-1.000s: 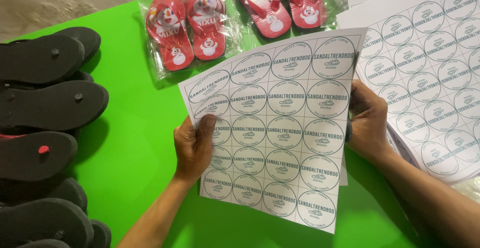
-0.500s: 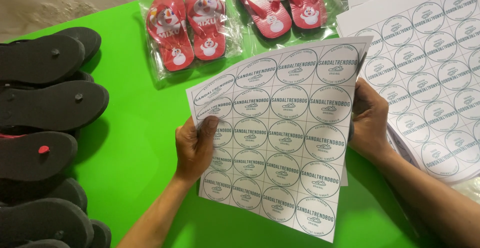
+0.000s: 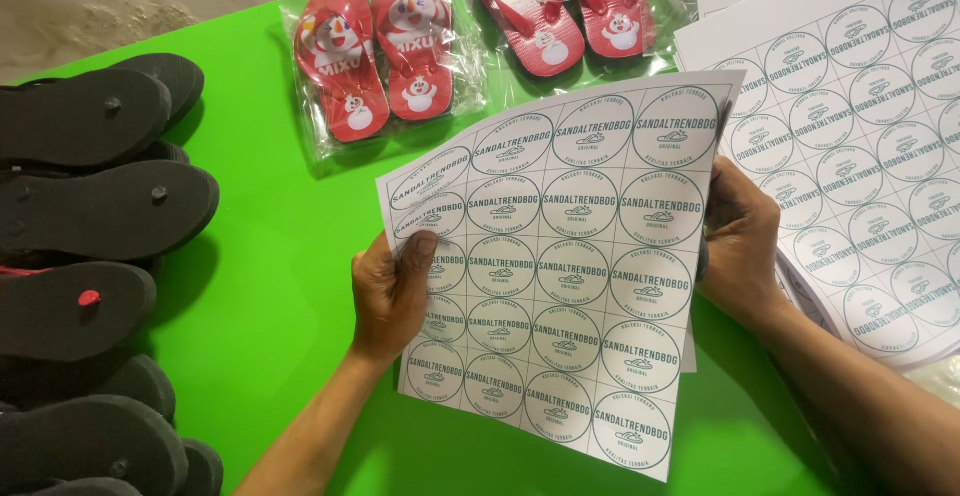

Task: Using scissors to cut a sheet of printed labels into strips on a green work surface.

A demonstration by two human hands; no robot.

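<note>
Both hands hold one white sticker sheet (image 3: 575, 276) up above the bright green table (image 3: 270, 286), tilted toward the camera so its grid of round printed labels faces the viewer. The left hand (image 3: 392, 291) grips the sheet's left edge, the thumb pressed on the printed face over one of the labels and the other fingers curled behind the paper. The right hand (image 3: 742, 246) clasps the right edge, mostly hidden behind the sheet; how its fingertips sit on the back cannot be told. The top left corner curls forward a little, so the sheet is not flat. To handle it well, I judge the grip should stay at the margins and light, with the thumb kept off the round labels where possible, since pressure there could crease one or lift its edge from the backing. Pulling the two edges gently apart would flatten the curl and make the rows easier to read. To the right, a stack of identical label sheets (image 3: 860, 156) lies on the table, partly under the right forearm. Above the sheet lie two pairs of red flip-flops in clear plastic bags (image 3: 375, 56), and along the left edge a row of black sandal soles (image 3: 95, 206) lies face down.
</note>
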